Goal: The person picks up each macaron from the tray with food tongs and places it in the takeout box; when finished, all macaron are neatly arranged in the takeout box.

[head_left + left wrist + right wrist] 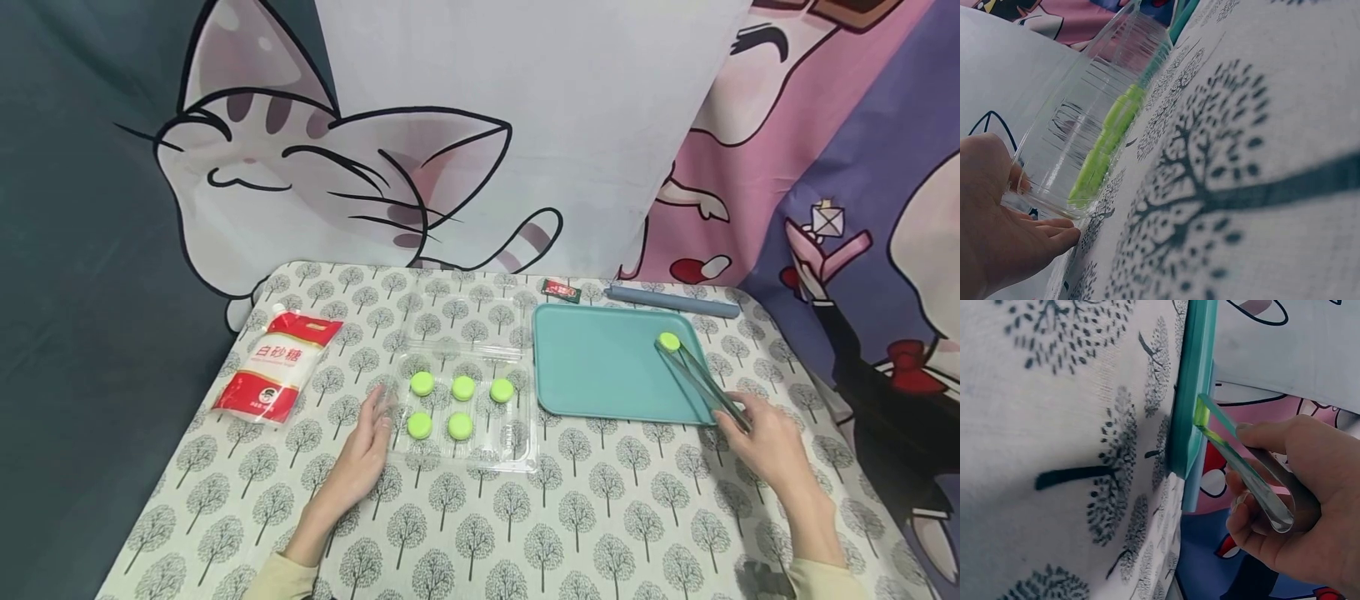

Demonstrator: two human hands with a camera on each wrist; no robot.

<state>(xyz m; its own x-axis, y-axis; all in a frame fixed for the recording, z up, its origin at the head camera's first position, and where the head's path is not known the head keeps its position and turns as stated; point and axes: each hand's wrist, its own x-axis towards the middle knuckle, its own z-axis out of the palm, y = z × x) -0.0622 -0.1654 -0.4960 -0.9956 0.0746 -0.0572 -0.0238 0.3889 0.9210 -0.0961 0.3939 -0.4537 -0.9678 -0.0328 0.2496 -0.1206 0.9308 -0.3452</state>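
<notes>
Lone green piece: it's sitting over the teal tray's [600, 367] right side; that's the green round [669, 342] I'm looking at, lying ahead and a bit left of the right hand's fingers
Tongs: they're [699, 382] slanting away from that hand, tips flanking the piece
Nearer hand: right hand [761, 433], easily, and its fingers are curling round the tongs
Left hand: it's [366, 446] touching the clear box's [513, 433] left side, fingers lying pretty straight
Box crew: five more rounds [462, 388] are sitting in there
Can't tell: whether the tips are really pinching or the piece is resting on the tray; the thumb's blurring behind clear plastic
</notes>
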